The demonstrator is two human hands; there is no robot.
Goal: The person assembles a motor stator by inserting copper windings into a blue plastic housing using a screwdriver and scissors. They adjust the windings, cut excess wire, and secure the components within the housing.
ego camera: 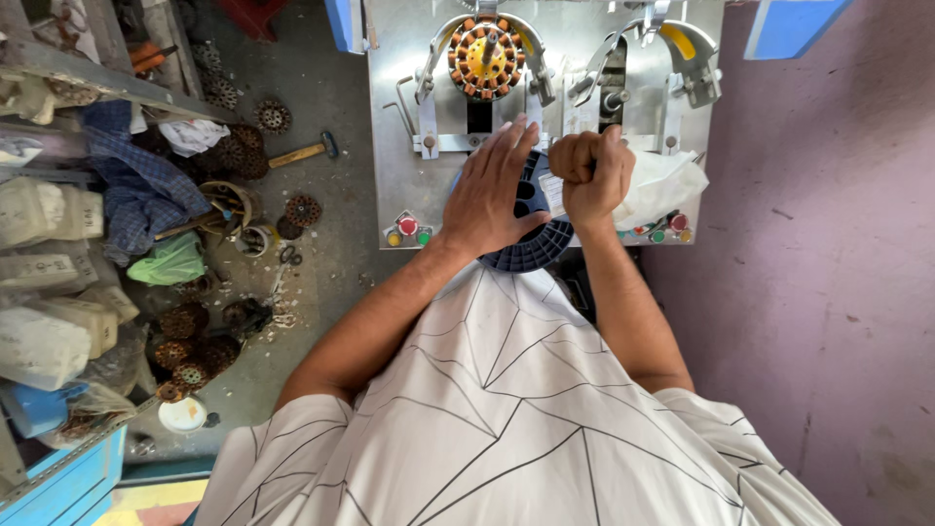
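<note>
Nearest the camera, a white shirt [506,419] with thin dark lines fills the bottom of the head view, both bare forearms reaching up from it. Left hand [490,190] lies flat, fingers spread wide and pressed on a dark round plastic spool [534,248] that sits at the front edge of the metal machine panel [390,107]; nothing is gripped, palm only covers the spool's left half. Right hand [591,175] is closed into a tight fist just beside the left one, touching the spool's upper right rim; what it grips is hidden inside the fist, cannot tell. White plastic bag [667,185] sits just right of the fist, on the panel. Red and green push buttons [409,229] sit on the panel's lower left corner, another cluster [670,229] at lower right under the bag. Farther up the panel, an orange-and-yellow stator core with copper windings [484,58] is held in a curved metal clamp, above the left hand. Second clamp station [648,58] to its right holds no core. On the grey floor at left: rusty stator cores [190,346], a green bag [168,263], a hammer [304,151], blue checked cloth [141,190], white sacks [44,331]. Pink wall [828,244] at right.
</note>
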